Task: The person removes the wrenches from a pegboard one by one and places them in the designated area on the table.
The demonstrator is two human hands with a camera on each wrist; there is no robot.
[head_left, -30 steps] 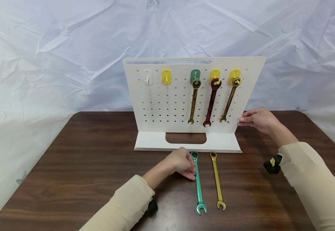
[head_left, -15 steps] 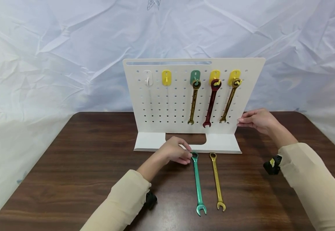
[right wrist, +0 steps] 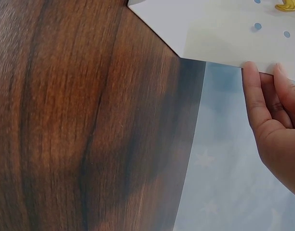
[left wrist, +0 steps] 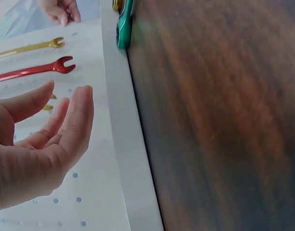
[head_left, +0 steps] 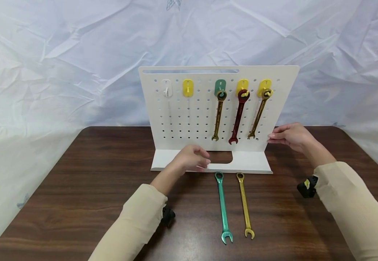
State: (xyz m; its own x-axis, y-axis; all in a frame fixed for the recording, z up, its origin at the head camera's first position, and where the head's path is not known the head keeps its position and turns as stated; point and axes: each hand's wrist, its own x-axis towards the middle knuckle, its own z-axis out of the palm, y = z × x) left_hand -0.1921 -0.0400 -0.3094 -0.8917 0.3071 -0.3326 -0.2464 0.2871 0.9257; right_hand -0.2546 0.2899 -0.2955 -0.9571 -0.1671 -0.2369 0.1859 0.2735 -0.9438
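Note:
My left hand [head_left: 191,158] hovers over the front base of a white pegboard [head_left: 281,90], fingers loosely bent and nothing in them; the left wrist view shows a gap between thumb and fingertips. With its fingertips, my right hand [head_left: 291,137] pinches the pegboard's lower right edge, also seen in the right wrist view. On the table in front lie a green combination wrench [head_left: 223,206] and a yellow combination wrench [head_left: 245,206], side by side. A gold wrench [head_left: 219,114], a red wrench [head_left: 239,116] and another gold wrench [head_left: 259,114] hang from hooks.
Left of the hung wrenches, a white hook [head_left: 166,88] and a yellow hook [head_left: 188,88] carry nothing. The pegboard stands toward the back of a dark wooden table [head_left: 87,188]. A pale wrinkled sheet [head_left: 78,54] hangs behind.
My left hand has moved from beside the green wrench up and left, over the pegboard's base, its fingers spreading a little. The right hand and all the wrenches stay put.

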